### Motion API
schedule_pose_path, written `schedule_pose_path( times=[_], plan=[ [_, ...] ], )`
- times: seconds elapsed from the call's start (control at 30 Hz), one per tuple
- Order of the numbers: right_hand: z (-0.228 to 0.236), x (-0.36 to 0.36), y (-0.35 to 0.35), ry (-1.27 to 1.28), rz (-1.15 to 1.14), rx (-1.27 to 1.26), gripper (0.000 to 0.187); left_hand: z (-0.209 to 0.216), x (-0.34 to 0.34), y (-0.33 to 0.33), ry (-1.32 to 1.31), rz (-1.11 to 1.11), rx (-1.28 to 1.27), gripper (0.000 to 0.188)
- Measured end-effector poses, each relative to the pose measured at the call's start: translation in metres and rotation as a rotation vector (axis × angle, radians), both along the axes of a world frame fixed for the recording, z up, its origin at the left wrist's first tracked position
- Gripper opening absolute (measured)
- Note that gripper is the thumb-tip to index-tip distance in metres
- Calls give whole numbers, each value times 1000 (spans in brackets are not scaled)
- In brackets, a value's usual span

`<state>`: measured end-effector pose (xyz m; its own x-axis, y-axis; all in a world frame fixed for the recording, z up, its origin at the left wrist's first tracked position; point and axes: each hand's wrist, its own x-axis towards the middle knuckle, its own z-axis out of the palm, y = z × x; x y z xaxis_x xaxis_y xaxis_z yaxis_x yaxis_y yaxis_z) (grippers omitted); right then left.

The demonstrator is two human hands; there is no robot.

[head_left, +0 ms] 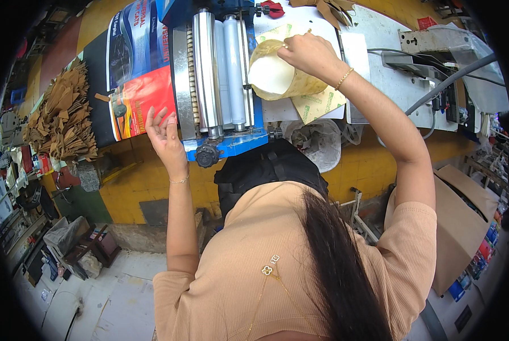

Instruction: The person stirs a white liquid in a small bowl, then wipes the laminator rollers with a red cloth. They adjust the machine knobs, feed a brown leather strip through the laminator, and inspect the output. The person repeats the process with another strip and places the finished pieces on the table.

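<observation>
My right hand (311, 54) grips the rim of a yellowish, stained plastic tub (307, 84). White liquid (270, 75) fills the tub's mouth, which leans left toward a blue-framed roller machine (232, 149). The tub's underside and the ends of some right-hand fingers are hidden. Left of the machine, my left hand (164, 129) is open and holds nothing. Its fingers are loosely bent beside the edge of a red printed sheet (152, 94). Shiny metal rollers (208, 71) stand between my two hands.
A pile of brown cut pieces (65, 116) lies at the table's left end. Patterned yellowish sheets (317, 105) are under the tub. A plastic-lined bin (323, 149) stands below the table edge. Toward the right are a grey cable (449, 82) and metal equipment (431, 42).
</observation>
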<state>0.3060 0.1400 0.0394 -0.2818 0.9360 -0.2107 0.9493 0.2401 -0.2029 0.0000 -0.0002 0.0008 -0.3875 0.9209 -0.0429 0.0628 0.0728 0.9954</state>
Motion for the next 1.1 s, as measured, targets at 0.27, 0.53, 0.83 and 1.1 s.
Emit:
schedule_pose_path(
  times=[0.27, 0.53, 0.83, 1.1],
  plan=[
    [-10, 13, -4, 85, -12, 2, 39, 0, 1, 0, 0, 0, -2, 44],
    [-19, 32, -20, 274, -40, 54, 36, 0, 0, 1, 15, -9, -25, 45],
    [-22, 69, -41, 503, -218, -29, 42, 2, -1, 0, 77, -26, -84, 48],
    [-41, 99, -53, 969, -465, -194, 41, -10, -14, -1, 128, -37, -124, 49]
  ],
)
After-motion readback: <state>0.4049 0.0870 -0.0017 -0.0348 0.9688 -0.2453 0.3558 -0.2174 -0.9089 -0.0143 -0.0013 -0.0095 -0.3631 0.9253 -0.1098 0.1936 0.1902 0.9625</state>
